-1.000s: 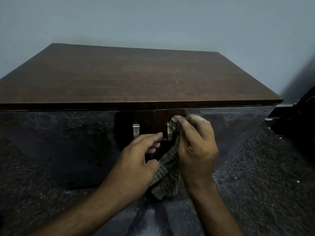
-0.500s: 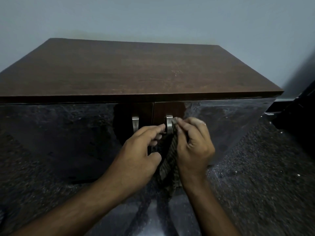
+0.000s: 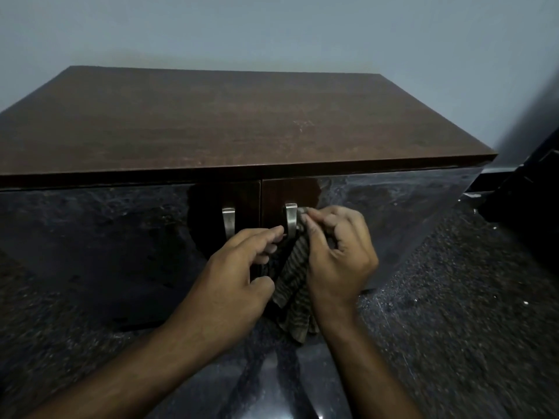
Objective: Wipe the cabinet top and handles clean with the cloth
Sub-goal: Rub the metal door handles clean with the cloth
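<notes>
Wiping the right door handle (image 3: 291, 219) looks to be the step in hand; the right hand (image 3: 338, 255) pinches a striped cloth (image 3: 292, 285) between thumb and curled fingers and holds its upper corner against the right side of that handle, while the rest of the cloth hangs down between the two wrists in front of the doors; the left hand (image 3: 239, 276) has its fingers loosely curled, its forefinger tip reaching to the foot of the same handle, and its lower fingers seem to touch or gather the cloth, though whether they truly grip it I cannot tell. Judging from how things lie, the work sits somewhere in the middle or later part: one handle is under the cloth, the left door handle (image 3: 229, 223) stands bare just beside it with no cloth on it, and whether it has had its turn cannot be read from this view; the cabinet top (image 3: 230, 122) carries nothing and shows a few pale flecks toward its right half, so it may want another pass, or those may be marks in the finish.

The cabinet top is dark brown wood grain, matte; the doors (image 3: 99, 237) below are glossy black and mirror the speckled dark floor (image 3: 453, 297); a plain pale wall (image 3: 272, 31) rises behind; some dark object (image 3: 538, 182) stands at the right edge, too dim to name.
</notes>
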Motion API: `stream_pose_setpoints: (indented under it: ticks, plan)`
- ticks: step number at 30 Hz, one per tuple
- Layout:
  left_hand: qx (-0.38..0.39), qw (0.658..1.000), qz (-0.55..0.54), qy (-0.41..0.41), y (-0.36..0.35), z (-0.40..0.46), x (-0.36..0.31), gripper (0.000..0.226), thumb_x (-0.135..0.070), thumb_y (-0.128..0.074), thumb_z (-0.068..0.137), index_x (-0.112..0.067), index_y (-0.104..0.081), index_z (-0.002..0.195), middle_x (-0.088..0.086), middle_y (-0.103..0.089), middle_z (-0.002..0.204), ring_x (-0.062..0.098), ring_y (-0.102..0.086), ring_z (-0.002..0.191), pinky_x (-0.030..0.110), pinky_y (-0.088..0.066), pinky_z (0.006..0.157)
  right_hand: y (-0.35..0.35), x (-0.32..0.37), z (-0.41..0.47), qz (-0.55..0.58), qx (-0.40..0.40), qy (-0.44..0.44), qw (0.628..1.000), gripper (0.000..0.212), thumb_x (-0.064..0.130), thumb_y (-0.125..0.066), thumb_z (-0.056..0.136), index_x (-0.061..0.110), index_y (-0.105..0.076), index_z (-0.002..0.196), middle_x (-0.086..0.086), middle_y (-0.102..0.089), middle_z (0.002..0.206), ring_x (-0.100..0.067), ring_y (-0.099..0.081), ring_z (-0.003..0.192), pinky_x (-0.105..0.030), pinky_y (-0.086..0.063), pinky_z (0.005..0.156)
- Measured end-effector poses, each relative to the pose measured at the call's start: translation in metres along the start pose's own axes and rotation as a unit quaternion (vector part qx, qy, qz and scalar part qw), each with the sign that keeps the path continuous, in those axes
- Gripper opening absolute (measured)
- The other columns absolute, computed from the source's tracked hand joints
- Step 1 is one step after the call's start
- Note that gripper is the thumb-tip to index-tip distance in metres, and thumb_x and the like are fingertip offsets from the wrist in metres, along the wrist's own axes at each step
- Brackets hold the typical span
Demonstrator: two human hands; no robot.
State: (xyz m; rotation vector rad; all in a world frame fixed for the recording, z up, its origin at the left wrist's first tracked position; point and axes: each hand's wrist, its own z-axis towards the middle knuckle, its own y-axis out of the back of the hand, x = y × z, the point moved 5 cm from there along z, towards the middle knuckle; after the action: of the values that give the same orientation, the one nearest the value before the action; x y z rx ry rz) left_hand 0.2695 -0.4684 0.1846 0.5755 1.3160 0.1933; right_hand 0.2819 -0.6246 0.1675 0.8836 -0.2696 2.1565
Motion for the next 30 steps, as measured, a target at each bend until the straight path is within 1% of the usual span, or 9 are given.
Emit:
stream_pose_setpoints:
  ticks: [4, 7, 10, 14, 17, 21, 23, 27, 30]
  plan:
    - [0.004, 1.0, 0.008, -0.004, 0.0, 0.0, 0.0, 0.07, 0.006, -0.054, 0.08, -0.029, -0.048, 0.14, -0.024, -0.051, 0.125, -0.004, -0.048, 0.119, 0.016, -0.043, 0.098, -0.003, -0.001, -0.009, -0.026, 0.055, 0.03, 0.998, 0.008, -0.002, -0.075, 0.087, -0.001, -0.075, 0.095, -0.006, -0.066, 0.095, -0.012, -0.064, 0.092, -0.02, -0.052, 0.084]
    - [0.01, 1.0, 0.005, -0.008, -0.002, 0.001, -0.001, 0.068, 0.002, -0.054, 0.079, -0.028, -0.049, 0.139, -0.024, -0.051, 0.124, -0.003, -0.049, 0.119, 0.015, -0.042, 0.098, -0.002, -0.007, -0.02, -0.046, 0.072, 0.027, 0.996, 0.012, -0.003, -0.072, 0.088, -0.001, -0.073, 0.1, -0.007, -0.066, 0.098, -0.01, -0.062, 0.094, -0.023, -0.054, 0.084]
    - [0.02, 1.0, -0.001, -0.005, -0.004, 0.0, 0.001, 0.069, 0.003, -0.055, 0.078, -0.027, -0.049, 0.14, -0.024, -0.051, 0.125, -0.002, -0.049, 0.119, 0.019, -0.044, 0.098, -0.001, -0.004, -0.017, -0.053, 0.052, 0.023, 0.997, 0.011, -0.006, -0.072, 0.087, -0.003, -0.073, 0.098, -0.009, -0.065, 0.096, -0.009, -0.061, 0.092, -0.017, -0.051, 0.083]
    - [0.023, 1.0, 0.0, -0.004, -0.001, -0.003, 0.003, 0.069, -0.006, -0.052, 0.077, -0.028, -0.046, 0.142, -0.024, -0.049, 0.127, -0.001, -0.049, 0.119, 0.021, -0.044, 0.098, 0.011, 0.006, 0.01, -0.056, -0.046, 0.053, 0.996, 0.003, -0.004, -0.073, 0.087, -0.005, -0.072, 0.09, -0.011, -0.066, 0.093, -0.008, -0.058, 0.092, -0.015, -0.048, 0.084]
    - [0.02, 1.0, -0.002, 0.006, 0.0, -0.004, 0.006, 0.071, -0.001, -0.054, 0.08, -0.032, -0.044, 0.143, -0.025, -0.047, 0.131, -0.002, -0.047, 0.12, 0.022, -0.046, 0.097, 0.011, -0.003, 0.005, -0.046, -0.023, 0.05, 0.997, 0.004, -0.005, -0.073, 0.086, -0.005, -0.07, 0.085, -0.01, -0.064, 0.092, -0.009, -0.058, 0.089, -0.019, -0.051, 0.079]
    - [0.022, 0.999, -0.024, 0.014, -0.004, 0.0, 0.001, 0.072, -0.011, -0.052, 0.076, -0.033, -0.042, 0.144, -0.027, -0.046, 0.131, -0.005, -0.046, 0.122, 0.025, -0.046, 0.1, 0.009, -0.022, -0.023, -0.042, 0.02, -0.012, 0.999, 0.006, -0.007, -0.073, 0.085, -0.002, -0.069, 0.083, -0.007, -0.064, 0.092, -0.011, -0.062, 0.086, -0.035, -0.056, 0.072]
    - [0.019, 0.999, -0.04, 0.016, -0.007, 0.004, 0.0, 0.071, -0.013, -0.05, 0.074, -0.03, -0.044, 0.143, -0.026, -0.047, 0.129, -0.005, -0.046, 0.122, 0.025, -0.044, 0.102, 0.007, -0.012, -0.009, -0.029, 0.001, 0.001, 1.0, 0.002, -0.004, -0.073, 0.087, -0.004, -0.071, 0.085, -0.008, -0.064, 0.092, -0.013, -0.063, 0.086, -0.034, -0.056, 0.073]
    - [0.01, 0.999, -0.048, 0.011, -0.007, 0.005, 0.004, 0.074, -0.014, -0.048, 0.068, -0.025, -0.047, 0.141, -0.022, -0.051, 0.129, 0.0, -0.05, 0.121, 0.028, -0.045, 0.103, 0.006, 0.03, 0.036, -0.008, -0.06, 0.092, 0.994, 0.004, -0.004, -0.075, 0.087, -0.007, -0.073, 0.086, -0.014, -0.066, 0.09, -0.014, -0.061, 0.086, -0.02, -0.052, 0.078]
    - [0.008, 0.999, -0.049, 0.017, -0.003, 0.003, 0.005, 0.074, -0.015, -0.048, 0.068, -0.028, -0.047, 0.141, -0.022, -0.051, 0.129, 0.002, -0.051, 0.12, 0.031, -0.047, 0.101, 0.007, 0.016, 0.03, -0.017, -0.068, 0.073, 0.995, 0.004, -0.006, -0.073, 0.087, -0.008, -0.07, 0.085, -0.014, -0.065, 0.09, -0.018, -0.062, 0.086, -0.026, -0.054, 0.076]
